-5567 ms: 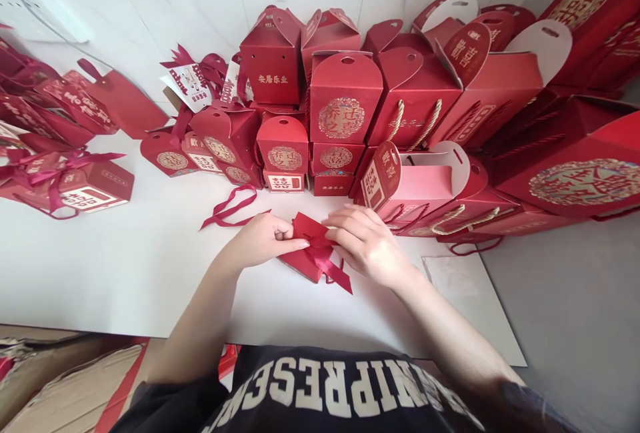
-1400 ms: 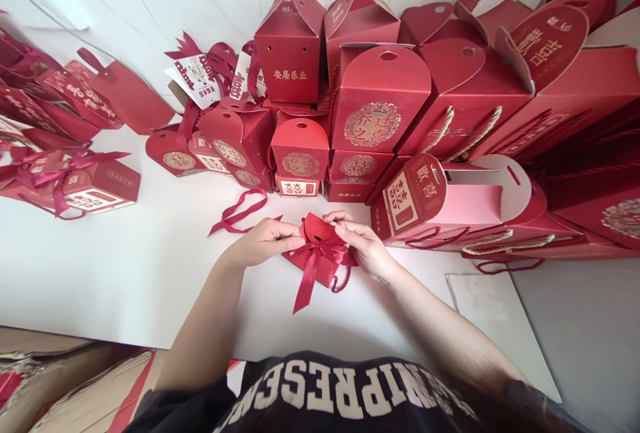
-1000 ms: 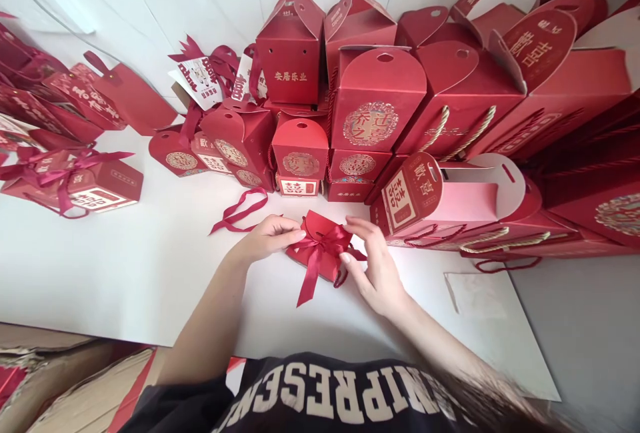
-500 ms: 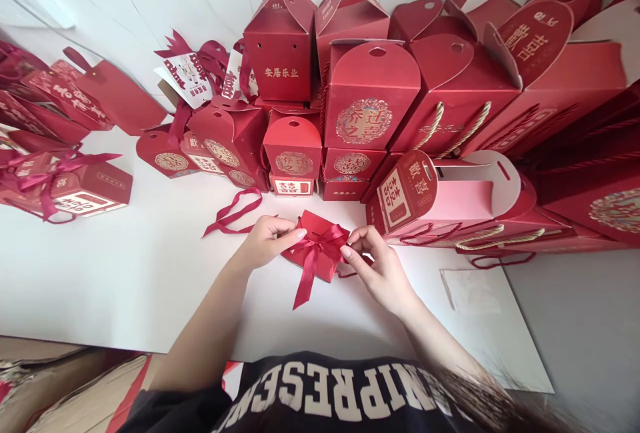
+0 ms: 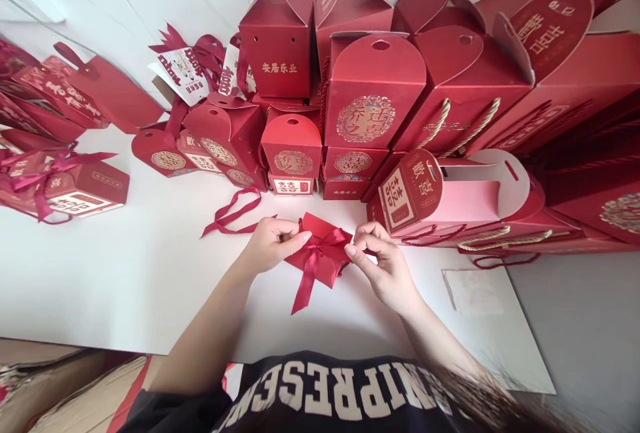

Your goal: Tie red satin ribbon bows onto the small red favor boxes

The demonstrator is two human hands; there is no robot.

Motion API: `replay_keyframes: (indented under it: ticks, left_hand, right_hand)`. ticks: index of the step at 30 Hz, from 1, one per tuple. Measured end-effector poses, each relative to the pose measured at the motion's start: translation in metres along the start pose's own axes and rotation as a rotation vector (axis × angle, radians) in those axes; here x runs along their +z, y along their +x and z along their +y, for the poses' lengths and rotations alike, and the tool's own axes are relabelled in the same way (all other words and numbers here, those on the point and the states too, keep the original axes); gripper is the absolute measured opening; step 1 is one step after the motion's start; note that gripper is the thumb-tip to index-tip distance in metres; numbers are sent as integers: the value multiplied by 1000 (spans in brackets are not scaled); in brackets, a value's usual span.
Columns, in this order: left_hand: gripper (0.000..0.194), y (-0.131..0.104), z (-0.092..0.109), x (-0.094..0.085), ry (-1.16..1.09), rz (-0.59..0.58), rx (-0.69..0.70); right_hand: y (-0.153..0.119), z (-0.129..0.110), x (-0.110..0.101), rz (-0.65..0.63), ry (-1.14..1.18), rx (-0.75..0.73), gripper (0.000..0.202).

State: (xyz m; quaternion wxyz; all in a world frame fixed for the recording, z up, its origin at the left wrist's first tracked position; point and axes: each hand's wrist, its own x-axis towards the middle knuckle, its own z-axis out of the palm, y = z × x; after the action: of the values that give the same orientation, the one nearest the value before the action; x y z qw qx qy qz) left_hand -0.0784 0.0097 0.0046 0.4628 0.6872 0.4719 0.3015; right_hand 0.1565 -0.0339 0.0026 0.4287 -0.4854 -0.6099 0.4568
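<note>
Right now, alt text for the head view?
Two bare hands pinch the loops of a red satin ribbon bow on a small red paper gift box: left hand, right hand. Behind, on the white tabletop, stand stacked red gift boxes.

My two bare forearms rise from the lower edge of the view and converge toward the centre. My left hand [image 5: 273, 246] is curled loosely, knuckles up, thumb and forefinger pressed together with the tips directed to the right. My right hand [image 5: 385, 263] mirrors it: palm turned inward, thumb and forefinger pinched, tips directed to the left, the remaining fingers folded above them. The two pinches sit near each other at equal height, a narrow gap between them. Both wrists are nearly straight; the elbows spread outward at my torso.
</note>
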Motion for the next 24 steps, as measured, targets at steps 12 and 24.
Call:
replay_keyframes:
  ticks: [12, 24]
  left_hand:
    - [48, 2, 3, 1, -168, -68, -155]
    - [57, 3, 8, 3, -193, -28, -193]
  right_hand:
    - [-1, 6, 3, 43, -57, -21, 32]
    - [-9, 9, 2, 95, -208, -151, 31]
